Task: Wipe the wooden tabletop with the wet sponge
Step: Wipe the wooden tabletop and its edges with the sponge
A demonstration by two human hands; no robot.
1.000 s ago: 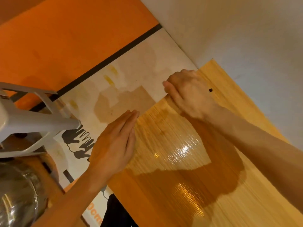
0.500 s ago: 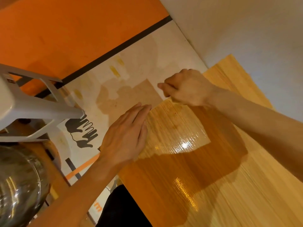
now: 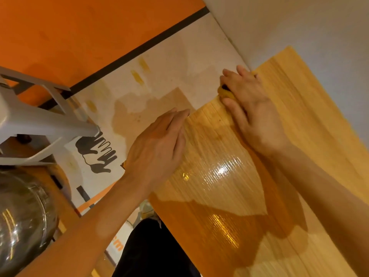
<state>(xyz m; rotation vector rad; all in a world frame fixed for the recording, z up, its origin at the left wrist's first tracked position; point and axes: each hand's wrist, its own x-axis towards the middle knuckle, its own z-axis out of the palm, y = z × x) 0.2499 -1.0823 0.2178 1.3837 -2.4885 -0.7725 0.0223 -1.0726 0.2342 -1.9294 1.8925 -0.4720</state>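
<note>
At the far corner of the wooden tabletop (image 3: 289,120), the right hand (image 3: 253,110) presses the yellow sponge (image 3: 225,94); left hand (image 3: 157,148) lies flat, fingers straight. Overlap strokes, maintain even pressure.

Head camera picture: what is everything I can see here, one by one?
tabletop: one, light wood, right half of the picture, glossy wet patch near the middle
sponge: one, yellow, at the table's far edge, mostly hidden under the right hand
stool: one, white plastic, on the left
metal bowl: one, shiny silver, lower left corner
floor: white and orange with a black stripe and a black hand drawing, left of the table
wall: one, pale, upper right
dark clothing: black, bottom centre by the table edge
left hand: one, fingers straight, resting at the table's left edge
right hand: one, pressing on the sponge
</note>
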